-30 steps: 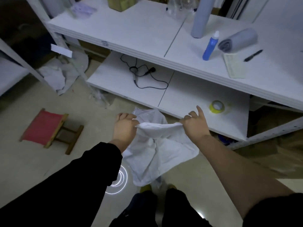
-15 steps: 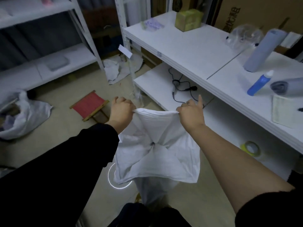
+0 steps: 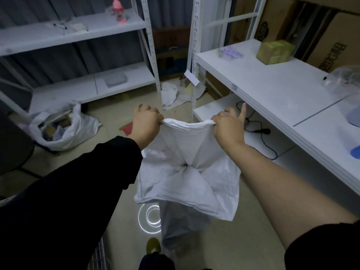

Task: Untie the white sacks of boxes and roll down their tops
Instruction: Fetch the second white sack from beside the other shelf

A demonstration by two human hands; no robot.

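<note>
An empty-looking white woven sack hangs in the air in front of me, stretched by its top edge. My left hand grips the sack's left corner with curled fingers. My right hand grips the right corner, its index finger sticking out straight. The cloth bunches to a knot-like point in the middle and the lower end droops toward the floor. A second white sack with boxes inside sits open-topped on the floor at the left.
A white shelf rack runs along the right, with a cardboard box, plastic bags and a black cable. Another rack stands at the back left. Crumpled white sacking lies between them. A red stool peeks behind my left hand.
My view has swung left and up, from the right shelf toward the back-left rack and the floor sack. Both hands keep their hold on the sack's top edge, now stretched wider.
</note>
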